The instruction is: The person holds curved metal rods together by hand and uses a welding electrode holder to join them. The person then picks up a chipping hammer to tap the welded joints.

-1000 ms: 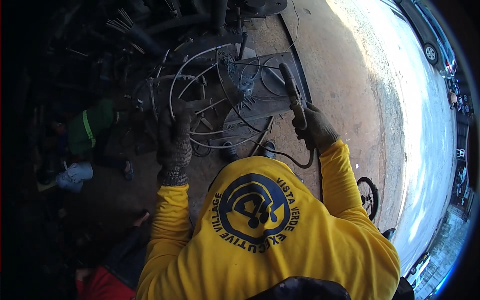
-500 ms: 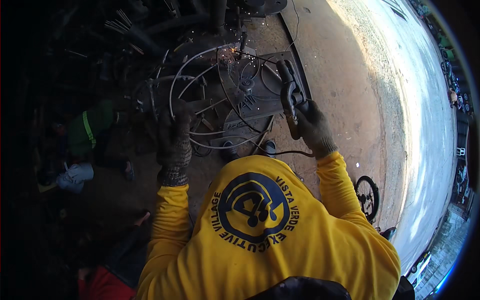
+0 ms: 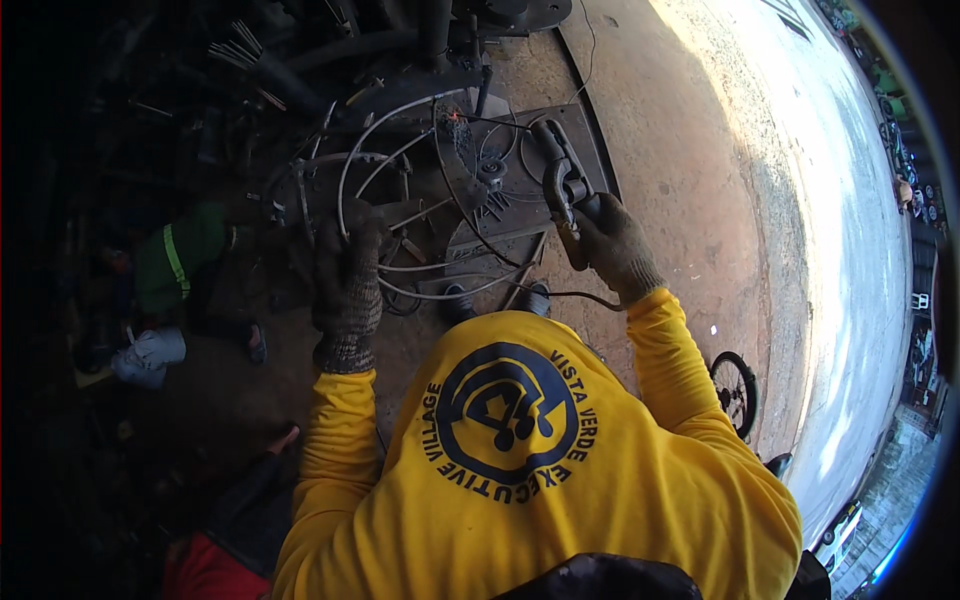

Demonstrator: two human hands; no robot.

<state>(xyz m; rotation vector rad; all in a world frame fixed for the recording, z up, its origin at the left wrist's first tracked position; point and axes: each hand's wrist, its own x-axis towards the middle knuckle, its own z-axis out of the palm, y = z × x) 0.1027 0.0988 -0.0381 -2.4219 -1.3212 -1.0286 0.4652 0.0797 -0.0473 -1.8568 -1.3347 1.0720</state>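
Observation:
In a dark work glove, my right hand [image 3: 618, 250] is closed round the handle of a welding electrode holder [image 3: 556, 180]. From its jaws a thin welding rod [image 3: 493, 121] reaches left, its far end by a small orange-red glowing spot [image 3: 455, 117] on the metalwork. My left hand [image 3: 348, 275], gloved too, is closed at the near left side of a frame of curved metal rods [image 3: 352, 165]; its fingertips are partly lost in shadow. Below the frame lies a dark metal plate [image 3: 545, 208] with a small round part [image 3: 491, 170] and several short rods on it.
A cable [image 3: 580, 295] runs from the frame side toward my right wrist. A bundle of thin rods [image 3: 238, 45] stands at the far left. Someone in green [image 3: 185, 255] is at the left, another in red [image 3: 215, 570] at lower left. A bicycle wheel [image 3: 735, 395] stands at right.
The bright sparks at the rod's end are gone, leaving a small glow. My right hand and the electrode holder have shifted slightly left. My left hand stays in place.

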